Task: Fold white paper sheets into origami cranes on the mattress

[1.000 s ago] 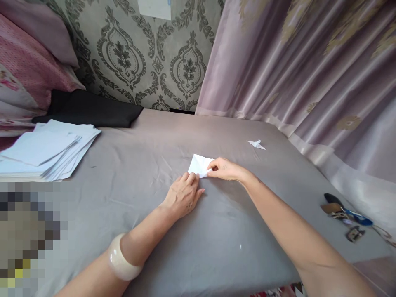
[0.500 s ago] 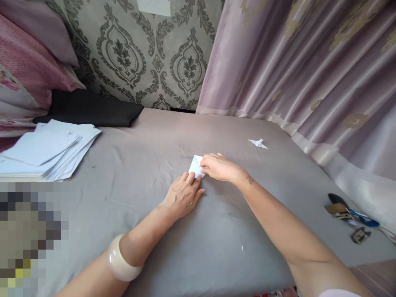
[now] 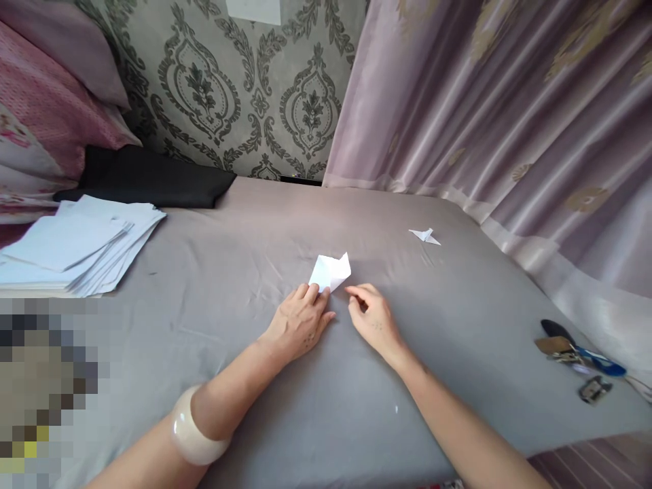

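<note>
On grey cloth [image 3: 244, 394], centre: paper [image 3: 332, 272] lying, right flap standing up.
Left hand [image 3: 298, 319]: pressing paper's near edge, unclenched, apparently steadying it.
Right hand [image 3: 374, 319]: sitting just right, loosely curled, grasping nothing visible.

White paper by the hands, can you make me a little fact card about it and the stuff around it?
Main thing: white paper, creased, with a pointed corner at its far right
Left hand: fingertips on the paper's near edge
Right hand: beside the paper, not touching it, fingers curled, nothing seen in it
On left arm: pale bangle
Under it all: grey cloth
Far right: small folded paper shape with pointed ends
Far left: paper stack, black cloth behind it
</note>
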Available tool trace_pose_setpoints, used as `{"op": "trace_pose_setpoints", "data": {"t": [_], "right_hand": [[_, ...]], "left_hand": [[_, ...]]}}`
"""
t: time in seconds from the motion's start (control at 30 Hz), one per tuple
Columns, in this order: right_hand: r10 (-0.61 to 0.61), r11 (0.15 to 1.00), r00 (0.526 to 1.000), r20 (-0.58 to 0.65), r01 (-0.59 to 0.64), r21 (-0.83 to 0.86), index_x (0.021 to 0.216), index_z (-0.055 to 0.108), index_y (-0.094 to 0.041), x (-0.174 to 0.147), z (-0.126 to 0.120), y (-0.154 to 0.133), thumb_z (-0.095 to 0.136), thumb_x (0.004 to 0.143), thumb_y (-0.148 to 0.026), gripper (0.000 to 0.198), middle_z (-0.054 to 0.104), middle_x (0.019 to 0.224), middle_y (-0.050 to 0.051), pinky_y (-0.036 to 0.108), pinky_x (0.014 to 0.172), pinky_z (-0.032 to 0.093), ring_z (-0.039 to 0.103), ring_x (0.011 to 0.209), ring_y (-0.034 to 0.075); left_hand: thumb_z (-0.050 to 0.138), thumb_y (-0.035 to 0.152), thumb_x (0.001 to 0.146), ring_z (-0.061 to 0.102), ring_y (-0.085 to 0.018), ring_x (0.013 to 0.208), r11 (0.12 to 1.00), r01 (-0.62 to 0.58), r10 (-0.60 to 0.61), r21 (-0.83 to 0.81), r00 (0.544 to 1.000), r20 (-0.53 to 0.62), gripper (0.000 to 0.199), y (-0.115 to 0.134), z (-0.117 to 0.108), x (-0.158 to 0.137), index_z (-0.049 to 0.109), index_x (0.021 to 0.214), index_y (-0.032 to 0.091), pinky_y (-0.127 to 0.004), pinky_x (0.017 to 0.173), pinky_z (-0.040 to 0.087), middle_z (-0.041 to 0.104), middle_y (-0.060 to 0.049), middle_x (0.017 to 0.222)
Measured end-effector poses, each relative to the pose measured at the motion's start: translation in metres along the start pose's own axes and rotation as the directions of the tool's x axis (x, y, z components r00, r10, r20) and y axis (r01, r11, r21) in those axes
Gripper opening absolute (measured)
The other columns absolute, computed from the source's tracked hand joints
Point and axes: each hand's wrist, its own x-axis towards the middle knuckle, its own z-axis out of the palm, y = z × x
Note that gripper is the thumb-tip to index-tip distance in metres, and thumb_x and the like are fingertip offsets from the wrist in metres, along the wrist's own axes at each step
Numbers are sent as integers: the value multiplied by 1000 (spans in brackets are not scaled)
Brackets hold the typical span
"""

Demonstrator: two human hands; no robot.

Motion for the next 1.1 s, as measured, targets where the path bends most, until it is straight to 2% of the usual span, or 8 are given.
{"op": "trace_pose_setpoints", "data": {"t": [0.1, 0.2, 0.43, 0.6, 0.83, 1.1], "right_hand": [[-52, 998, 997, 48, 54, -28, 112, 67, -18, -2, 10, -2, 45, 85, -16, 34, 64, 101, 8, 32, 85, 49, 62, 94, 19], [-66, 995, 995, 77, 72, -75, 115, 66, -18, -2, 13, -8, 46, 85, -16, 36, 63, 100, 8, 33, 89, 48, 60, 96, 20], [-91, 964, 981, 174, 130, -231, 124, 61, -19, -6, 6, -18, 45, 88, -16, 39, 61, 101, 8, 35, 88, 44, 56, 95, 21], [-120, 928, 967, 224, 190, -321, 131, 55, -18, -10, 4, -25, 43, 91, -17, 41, 58, 105, 11, 37, 84, 42, 52, 98, 23], [-120, 884, 954, 273, 228, -408, 137, 48, -14, -15, 2, -34, 41, 93, -23, 45, 56, 108, 12, 40, 84, 41, 49, 95, 25], [-140, 858, 940, 313, 273, -436, 139, 45, -11, -14, 0, -41, 37, 95, -23, 47, 57, 108, 14, 42, 85, 41, 48, 96, 27]], "left_hand": [[35, 41, 99, 51, -27, 96, 1000, 5, -6, -15, 1000, -7, 50, -1, -1, 0, 47, 135, 9, -41, 86, 47, 55, -14, 107], [35, 40, 99, 50, -27, 94, 999, 2, -2, -36, 1000, -19, 47, -2, -1, -1, 49, 132, 10, -41, 85, 47, 55, -14, 107], [33, 41, 99, 48, -25, 97, 996, -48, 43, -80, 997, -69, 46, -10, 2, -4, 51, 130, 12, -40, 90, 46, 53, -14, 113], [33, 40, 99, 49, -26, 99, 995, -41, 35, -88, 997, -76, 45, -12, 4, -6, 50, 132, 15, -41, 92, 45, 53, -14, 113], [37, 35, 99, 52, -27, 104, 994, -25, 22, -111, 999, -24, 43, -11, -5, -8, 49, 134, 14, -43, 93, 47, 56, -15, 116], [38, 21, 98, 54, -24, 116, 972, -76, 92, -222, 994, 64, 30, -24, -28, -13, 58, 120, 17, -38, 99, 47, 63, -10, 122]]}}
